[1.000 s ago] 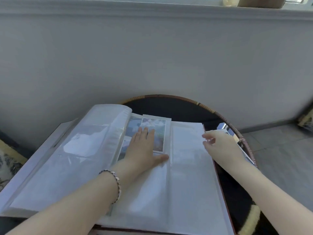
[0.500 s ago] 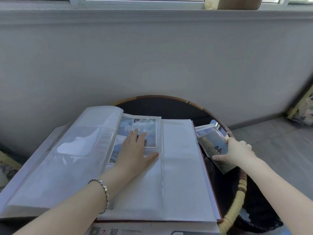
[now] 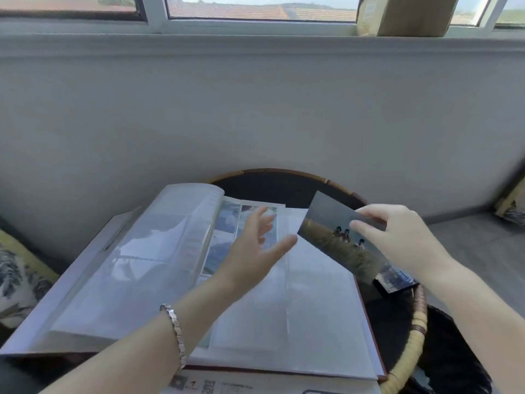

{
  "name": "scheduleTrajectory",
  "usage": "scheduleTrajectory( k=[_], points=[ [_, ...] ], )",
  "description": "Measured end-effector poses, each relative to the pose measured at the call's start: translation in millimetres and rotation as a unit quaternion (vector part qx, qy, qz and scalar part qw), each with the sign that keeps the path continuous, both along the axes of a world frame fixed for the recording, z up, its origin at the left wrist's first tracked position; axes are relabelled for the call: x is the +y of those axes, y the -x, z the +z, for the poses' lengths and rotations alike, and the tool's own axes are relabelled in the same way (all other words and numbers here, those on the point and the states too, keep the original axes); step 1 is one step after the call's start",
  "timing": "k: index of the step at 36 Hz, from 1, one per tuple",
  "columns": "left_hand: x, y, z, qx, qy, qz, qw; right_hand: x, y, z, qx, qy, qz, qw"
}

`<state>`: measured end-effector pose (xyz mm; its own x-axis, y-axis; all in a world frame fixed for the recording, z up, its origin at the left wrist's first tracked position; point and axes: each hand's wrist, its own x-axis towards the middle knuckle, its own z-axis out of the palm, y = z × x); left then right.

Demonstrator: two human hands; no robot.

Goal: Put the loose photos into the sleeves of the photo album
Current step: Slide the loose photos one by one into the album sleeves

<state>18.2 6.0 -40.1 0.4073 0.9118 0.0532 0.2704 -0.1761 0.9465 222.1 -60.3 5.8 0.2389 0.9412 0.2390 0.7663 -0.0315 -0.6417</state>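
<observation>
wicker-rimmed table (image 3: 417, 325) carries the open photo album (image 3: 147, 274); right hand (image 3: 403, 237) now pinches a photo (image 3: 332, 245), lifted off the side stack (image 3: 395, 279), above the empty right page (image 3: 321, 308); left hand (image 3: 255, 245), spread and empty, has left the page; sleeving looks next.

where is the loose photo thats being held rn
Head view, right of centre: the photo is pinched by the right hand over the right page of the album, its left corner close to the open left hand.
</observation>
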Motion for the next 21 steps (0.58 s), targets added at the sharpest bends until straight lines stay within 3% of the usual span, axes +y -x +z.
scheduleTrajectory(
  k=[4, 8, 10, 12, 15, 19, 21],
  points=[
    [2.2, 14.6, 10.5, -0.084, 0.025, 0.019, 0.996, 13.9, 40.0, 0.9, 0.099, 0.043, 0.113, 0.988],
    [9.5, 37.4, 9.1, -0.106, 0.025, 0.105, 0.989, 35.1, 70.0, -12.2, 0.143, 0.007, 0.059, 0.988],
    [16.5, 49.9, 8.9, -0.127, 0.039, 0.152, 0.979, 45.1, 80.4, -18.2, 0.246, 0.032, 0.04, 0.968],
    [25.7, 61.7, 9.6, -0.129, 0.052, 0.184, 0.973, 53.7, 89.6, -23.5, 0.363, 0.093, 0.053, 0.926],
    [41.6, 78.9, 10.3, -0.075, 0.041, 0.197, 0.977, 62.7, 104.2, -31.9, 0.396, 0.141, 0.08, 0.904],
    [63.9, 101.9, 8.1, 0.003, 0.021, 0.219, 0.976, 75.1, 119.9, -38.5, 0.409, 0.111, 0.051, 0.904],
    [76.0, 115.5, 6.8, 0.088, -0.017, 0.225, 0.97, 84.5, 124.4, -39.8, 0.431, 0.102, 0.027, 0.896]
  ],
)
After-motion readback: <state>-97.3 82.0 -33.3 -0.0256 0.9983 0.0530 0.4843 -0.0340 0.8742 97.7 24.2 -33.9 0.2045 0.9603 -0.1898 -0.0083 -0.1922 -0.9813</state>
